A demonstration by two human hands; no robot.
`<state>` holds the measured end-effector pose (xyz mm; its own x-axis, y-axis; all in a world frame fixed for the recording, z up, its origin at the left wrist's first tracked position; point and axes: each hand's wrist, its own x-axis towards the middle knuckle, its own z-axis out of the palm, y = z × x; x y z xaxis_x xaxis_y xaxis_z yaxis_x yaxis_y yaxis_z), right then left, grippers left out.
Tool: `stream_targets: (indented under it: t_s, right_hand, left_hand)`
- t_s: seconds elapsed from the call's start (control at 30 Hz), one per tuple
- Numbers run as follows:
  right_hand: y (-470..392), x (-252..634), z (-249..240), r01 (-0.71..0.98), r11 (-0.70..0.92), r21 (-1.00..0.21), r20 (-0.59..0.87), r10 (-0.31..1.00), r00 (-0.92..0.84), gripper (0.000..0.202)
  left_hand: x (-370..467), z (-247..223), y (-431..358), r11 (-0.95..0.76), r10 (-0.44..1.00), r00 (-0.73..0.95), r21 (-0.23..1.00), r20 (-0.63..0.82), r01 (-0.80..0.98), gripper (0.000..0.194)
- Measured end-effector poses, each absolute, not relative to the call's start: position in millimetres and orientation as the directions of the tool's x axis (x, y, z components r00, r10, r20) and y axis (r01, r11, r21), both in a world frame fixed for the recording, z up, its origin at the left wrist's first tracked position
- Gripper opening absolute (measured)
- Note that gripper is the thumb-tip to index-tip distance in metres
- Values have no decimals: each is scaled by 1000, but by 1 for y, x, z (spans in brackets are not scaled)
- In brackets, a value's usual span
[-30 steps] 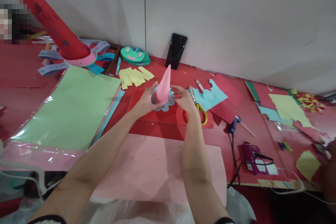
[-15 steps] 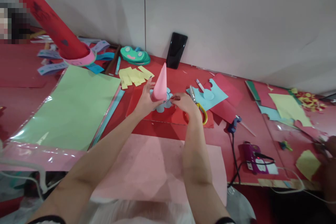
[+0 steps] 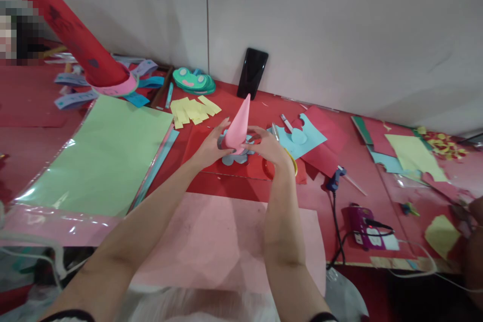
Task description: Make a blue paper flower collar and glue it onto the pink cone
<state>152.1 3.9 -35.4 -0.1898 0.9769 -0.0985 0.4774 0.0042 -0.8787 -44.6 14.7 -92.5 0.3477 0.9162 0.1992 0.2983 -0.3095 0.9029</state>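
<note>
A pink paper cone (image 3: 239, 128) stands tilted, tip up and leaning a little to the right, between my two hands. My left hand (image 3: 212, 147) grips it low on the left side, with the thumb across the front. On the other side my right hand (image 3: 266, 144) has its fingers and thumb at the cone's base. Under the cone lies a blue-grey flower-shaped paper (image 3: 236, 158), partly covered by cone and fingers. Both rest over a red sheet (image 3: 211, 173). Yellow-handled scissors (image 3: 292, 163) lie beside my right wrist, partly hidden by it.
Behind the cone, a black phone (image 3: 252, 73) leans on the wall. Yellow paper strips (image 3: 192, 109) and green frog-face cutouts (image 3: 193, 80) lie left of it. A glue gun (image 3: 335, 178) with its cable and a purple power box (image 3: 364, 226) are at right. A plastic-wrapped green paper pack (image 3: 101, 161) lies left.
The cone has shifted slightly right and leans more that way. My right hand has moved from the flower paper's edge onto the cone's base.
</note>
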Motion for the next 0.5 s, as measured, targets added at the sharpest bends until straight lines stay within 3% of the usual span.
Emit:
stream_targets:
  t_s: [0.27, 0.5]
  right_hand:
    - [8, 147, -53, 443, -70, -894, -198, 948, -250, 51]
    - [14, 151, -74, 432, -158, -888, -297, 915, -275, 53]
  left_hand:
    - [-40, -100, 11, -266, 921, 370, 892, 122, 367, 113]
    - [-41, -95, 9, -146, 934, 349, 806, -80, 574, 109]
